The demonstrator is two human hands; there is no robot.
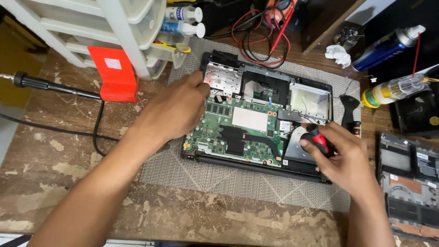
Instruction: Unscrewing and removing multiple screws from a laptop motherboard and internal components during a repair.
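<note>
Opened laptop [256, 123] lying bottom-up on a grey mat [228, 178], green circuit board [228, 132] bared, in the middle of a worn wooden table [55, 169]. Left hand [176, 110] pressed flat on the board's left edge, fingers loosely bent, holding nothing. Right hand [340, 155] closed around a red-handled screwdriver [318, 137], tip aimed at the right corner by the fan; tip itself hidden. Probably a risk here: a slipping tip gouging the board or a thin wire nearby. Removed bottom cover [409, 183] to the right, spray can [388, 43] and tangled red leads [260, 36] behind.
</note>
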